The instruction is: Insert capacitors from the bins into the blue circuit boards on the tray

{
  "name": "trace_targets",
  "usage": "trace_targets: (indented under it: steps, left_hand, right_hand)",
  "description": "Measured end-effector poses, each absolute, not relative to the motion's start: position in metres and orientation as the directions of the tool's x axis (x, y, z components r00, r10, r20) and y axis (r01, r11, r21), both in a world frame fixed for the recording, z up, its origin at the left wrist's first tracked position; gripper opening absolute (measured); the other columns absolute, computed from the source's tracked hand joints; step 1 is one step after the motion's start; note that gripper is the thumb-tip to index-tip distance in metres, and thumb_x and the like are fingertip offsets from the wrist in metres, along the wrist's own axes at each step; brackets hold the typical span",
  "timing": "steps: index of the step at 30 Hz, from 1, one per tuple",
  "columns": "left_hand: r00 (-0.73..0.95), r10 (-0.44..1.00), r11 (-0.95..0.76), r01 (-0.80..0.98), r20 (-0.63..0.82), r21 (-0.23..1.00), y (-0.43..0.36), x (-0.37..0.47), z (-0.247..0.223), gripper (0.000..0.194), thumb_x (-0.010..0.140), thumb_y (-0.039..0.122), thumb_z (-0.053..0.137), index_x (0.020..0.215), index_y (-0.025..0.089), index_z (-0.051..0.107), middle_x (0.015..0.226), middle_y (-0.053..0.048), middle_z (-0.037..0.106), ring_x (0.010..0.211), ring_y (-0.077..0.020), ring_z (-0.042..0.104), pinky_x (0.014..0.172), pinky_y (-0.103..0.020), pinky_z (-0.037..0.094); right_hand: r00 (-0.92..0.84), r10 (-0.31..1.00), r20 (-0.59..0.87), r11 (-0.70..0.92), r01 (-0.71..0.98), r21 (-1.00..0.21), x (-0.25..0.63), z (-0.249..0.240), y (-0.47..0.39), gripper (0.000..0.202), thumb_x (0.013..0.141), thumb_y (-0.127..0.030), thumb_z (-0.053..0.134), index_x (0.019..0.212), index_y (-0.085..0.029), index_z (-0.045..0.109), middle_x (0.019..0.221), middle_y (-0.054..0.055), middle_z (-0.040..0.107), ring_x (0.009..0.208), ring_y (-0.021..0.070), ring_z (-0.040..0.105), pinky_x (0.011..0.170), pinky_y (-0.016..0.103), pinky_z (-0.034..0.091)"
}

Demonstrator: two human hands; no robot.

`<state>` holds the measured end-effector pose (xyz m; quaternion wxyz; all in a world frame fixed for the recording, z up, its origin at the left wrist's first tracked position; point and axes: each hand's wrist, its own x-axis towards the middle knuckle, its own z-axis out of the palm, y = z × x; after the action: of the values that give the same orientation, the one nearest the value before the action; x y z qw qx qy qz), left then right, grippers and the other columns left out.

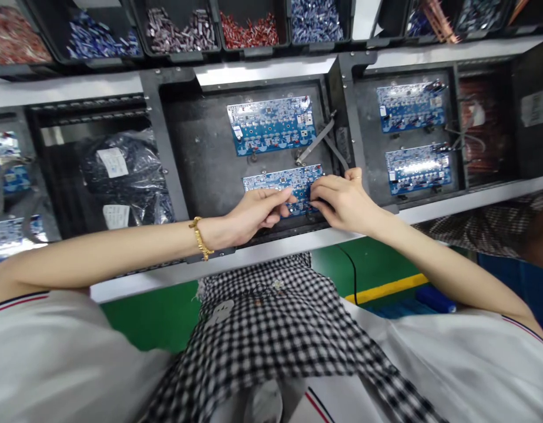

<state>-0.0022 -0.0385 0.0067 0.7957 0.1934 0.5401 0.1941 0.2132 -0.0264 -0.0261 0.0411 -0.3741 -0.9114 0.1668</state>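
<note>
The tray (194, 153) looks dull, the boards (271, 130) on it look shiny, and the plastic bag (141, 150) left of it is crinkly.

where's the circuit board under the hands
In the head view, that circuit board lies near the centre, partly behind the left hand and right hand, just below another board in the dark tray.

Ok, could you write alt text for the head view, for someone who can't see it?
A person's right hand is at the right end of a blue circuit board in a black tray, the left hand over the board's near side. A second blue board lies beyond it, with bins of small coloured parts along the top.
</note>
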Motion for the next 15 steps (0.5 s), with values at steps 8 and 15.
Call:
trace_targets:
  steps: [8, 15]
  left_hand:
    - [0.257, 0.537, 0.843, -0.145, -0.803, 0.518, -0.039, -0.001, 0.014, 0.025, 0.098, 0.017, 0.039, 0.08, 0.01, 0.055, 0.072, -0.008, 0.069, 0.034, -0.0002, 0.035, 0.038, -0.014, 0.021]
    - [0.24, 0.504, 0.864, -0.148, -0.83, 0.482, -0.037, 0.002, 0.012, 0.035, 0.094, 0.032, 0.053, 0.071, 0.006, 0.059, 0.066, -0.008, 0.066, 0.035, 0.0006, 0.034, 0.036, -0.014, 0.018]
  right_hand:
    - [-0.76, 0.65, 0.005, 0.751, 0.642, -0.152, 0.21, -0.027, -0.031, 0.02, 0.094, -0.018, 0.041, 0.083, -0.015, 0.058, 0.094, 0.004, 0.069, 0.083, 0.021, 0.057, 0.071, 0.034, 0.017]
    - [-0.739, 0.674, 0.012, 0.718, 0.652, -0.244, 0.208, -0.017, -0.03, 0.025, 0.097, -0.028, 0.046, 0.079, -0.016, 0.06, 0.088, 0.003, 0.071, 0.075, 0.018, 0.059, 0.072, 0.034, 0.018]
